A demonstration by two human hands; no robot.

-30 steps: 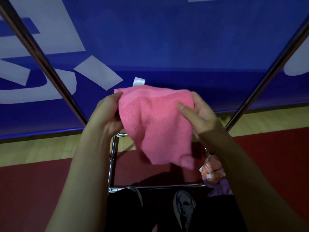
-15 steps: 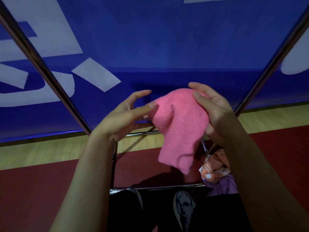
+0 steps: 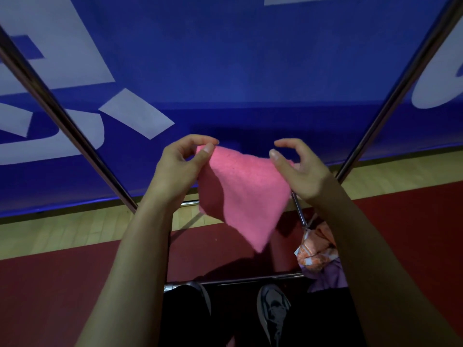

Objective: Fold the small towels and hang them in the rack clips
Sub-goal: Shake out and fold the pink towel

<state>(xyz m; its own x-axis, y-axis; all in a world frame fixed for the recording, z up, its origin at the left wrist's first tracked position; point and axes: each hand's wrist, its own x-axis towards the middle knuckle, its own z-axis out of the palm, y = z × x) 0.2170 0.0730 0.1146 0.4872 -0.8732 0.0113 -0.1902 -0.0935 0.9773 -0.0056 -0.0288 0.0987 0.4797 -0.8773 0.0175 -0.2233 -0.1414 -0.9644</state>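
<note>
The pink towel (image 3: 246, 194) hangs in the air above the rack's bottom bar (image 3: 250, 278). It looks soft, light and floppy. Left hand (image 3: 175, 169) pinches its top corner; right hand (image 3: 298, 169) fingers look open, touching the other corner. Best to hold both top corners

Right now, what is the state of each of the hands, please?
Left hand: closed, pinching the top left corner of the pink towel.
Right hand: thumb and fingers apart; the towel's right edge lies against it, grip cannot be told.

Both arms reach forward, left hand (image 3: 175, 169) in a thumb-and-forefinger pinch grip, right hand (image 3: 298, 169) curled with fingers apart.
</note>
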